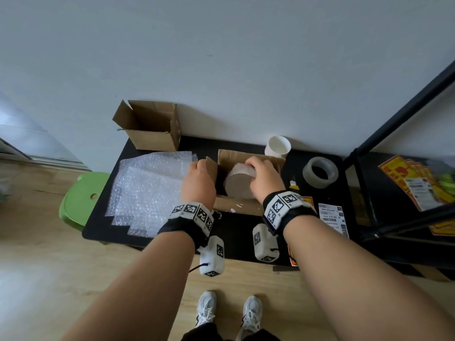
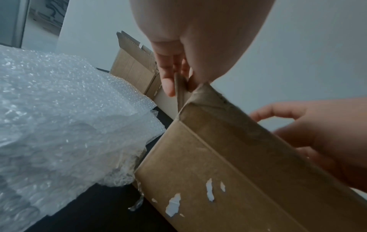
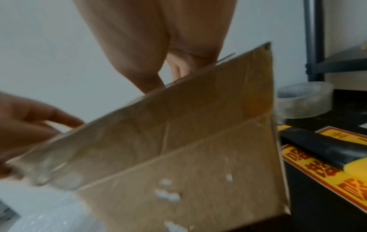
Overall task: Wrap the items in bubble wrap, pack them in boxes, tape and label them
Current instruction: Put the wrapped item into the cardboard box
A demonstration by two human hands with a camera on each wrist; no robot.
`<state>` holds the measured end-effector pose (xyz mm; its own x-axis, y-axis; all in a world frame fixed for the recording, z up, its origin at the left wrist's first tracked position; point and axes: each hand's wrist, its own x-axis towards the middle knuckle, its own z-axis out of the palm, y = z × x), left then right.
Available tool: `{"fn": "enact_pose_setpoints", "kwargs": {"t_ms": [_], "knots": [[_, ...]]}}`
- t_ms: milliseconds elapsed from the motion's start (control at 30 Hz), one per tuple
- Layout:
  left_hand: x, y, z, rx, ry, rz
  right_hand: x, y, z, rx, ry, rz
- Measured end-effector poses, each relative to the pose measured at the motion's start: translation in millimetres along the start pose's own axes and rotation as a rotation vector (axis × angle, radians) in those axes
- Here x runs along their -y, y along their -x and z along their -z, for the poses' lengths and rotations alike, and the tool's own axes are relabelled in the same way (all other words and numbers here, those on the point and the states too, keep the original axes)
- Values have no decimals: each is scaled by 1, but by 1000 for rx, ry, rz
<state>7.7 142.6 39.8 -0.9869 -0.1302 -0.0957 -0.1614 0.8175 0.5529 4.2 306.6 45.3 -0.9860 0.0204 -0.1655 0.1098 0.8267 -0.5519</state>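
Note:
An open cardboard box (image 1: 242, 207) stands mid-table. Inside it lies a round item wrapped in bubble wrap (image 1: 237, 185). My right hand (image 1: 257, 168) reaches into the box from the right and grips the top of this wrapped item. My left hand (image 1: 200, 167) pinches the box's left flap (image 1: 211, 168) and holds it outward. In the left wrist view the fingers (image 2: 168, 81) clamp the flap's edge above the box wall (image 2: 208, 172). The right wrist view shows the box's near wall (image 3: 188, 149), which hides the right fingertips.
Loose bubble wrap sheets (image 1: 147, 190) lie left of the box. A second open box (image 1: 150, 129) stands at the back left. White cup (image 1: 277, 146), tape roll (image 1: 320, 172), a cutter (image 3: 327, 150), printed labels (image 1: 333, 219) and a black rack (image 1: 364, 183) lie right. A green stool (image 1: 83, 198) stands left.

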Motion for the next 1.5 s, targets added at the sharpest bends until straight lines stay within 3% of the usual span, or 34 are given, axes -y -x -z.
{"fn": "enact_pose_setpoints", "kwargs": {"t_ms": [67, 167, 300, 400, 600, 767, 933, 1100, 1200, 1300, 1367, 1500], "knots": [[4, 2, -3, -70, -125, -85, -3, -6, 0, 20, 22, -88], [3, 0, -9, -153, -305, -334, -2, -16, 2, 39, 65, -180], [3, -9, -18, -88, -392, -502, -3, -27, 1, 106, 129, -202], [5, -11, -22, 39, -394, -467, -9, -28, -9, 166, 183, -200], [8, -11, -23, 76, -392, -457, -24, -30, -13, 123, 155, -271], [10, -10, -26, 42, -379, -456, -23, -32, -11, 211, 164, -289], [11, -6, -31, 4, -374, -427, -25, -28, -9, 152, -13, -184], [12, -4, -35, -22, -357, -403, -28, -24, -10, 163, 110, -223], [12, -3, -36, -52, -339, -378, -30, -15, -8, 18, 128, -157], [11, 0, -38, -92, -321, -334, -32, -2, 0, -287, 221, -57], [12, 1, -39, -116, -303, -273, -40, 6, 5, -443, 287, -67], [15, 0, -43, -97, -353, -261, -60, 18, 12, -352, 310, -235]]}}
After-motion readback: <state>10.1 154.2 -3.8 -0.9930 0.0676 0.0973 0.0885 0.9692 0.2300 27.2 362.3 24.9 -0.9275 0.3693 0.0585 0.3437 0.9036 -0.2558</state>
